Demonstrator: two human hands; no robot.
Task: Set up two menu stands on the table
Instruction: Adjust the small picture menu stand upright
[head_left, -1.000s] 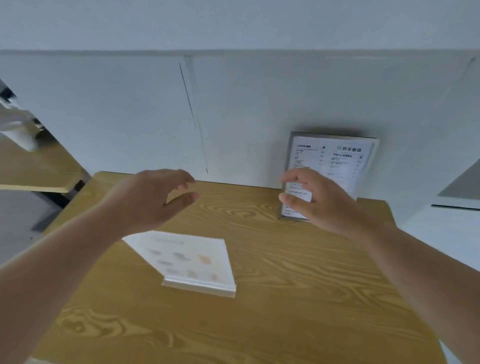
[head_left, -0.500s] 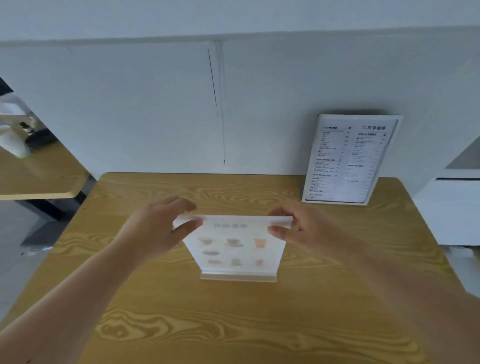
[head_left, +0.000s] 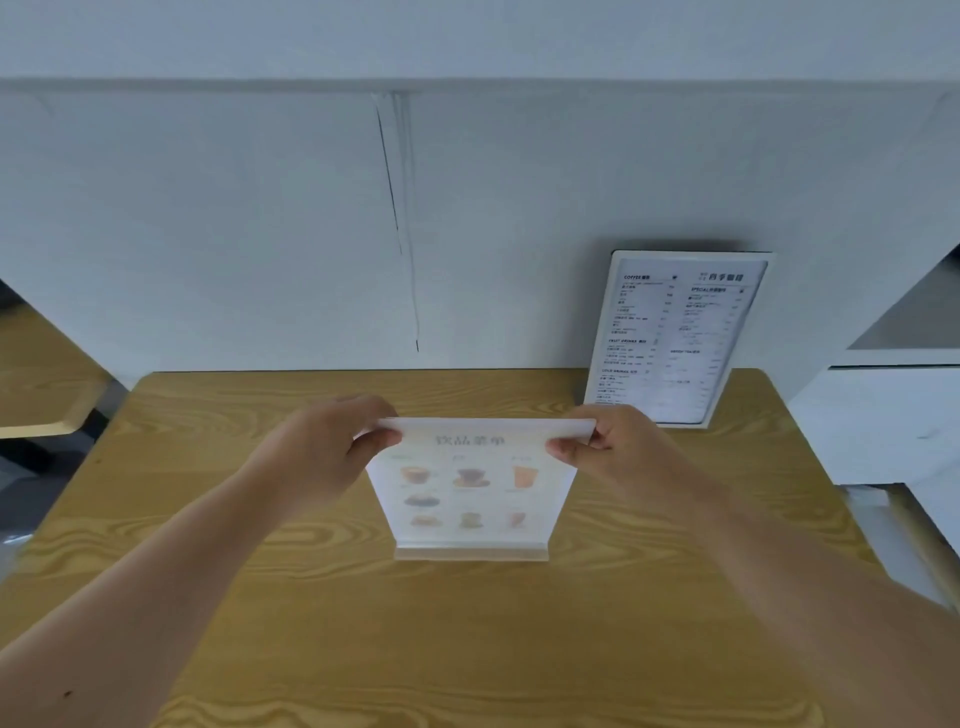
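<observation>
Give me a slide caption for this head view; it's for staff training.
Both hands, left and right, steady the drinks menu stand upright on the wooden table.

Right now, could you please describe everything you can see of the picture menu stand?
The picture menu stand is a clear, acrylic-looking sheet with drink photos under a printed title, set in a pale base strip. It stands about upright at mid-table, facing the camera. The left hand and right hand pinch its top corners.
</observation>
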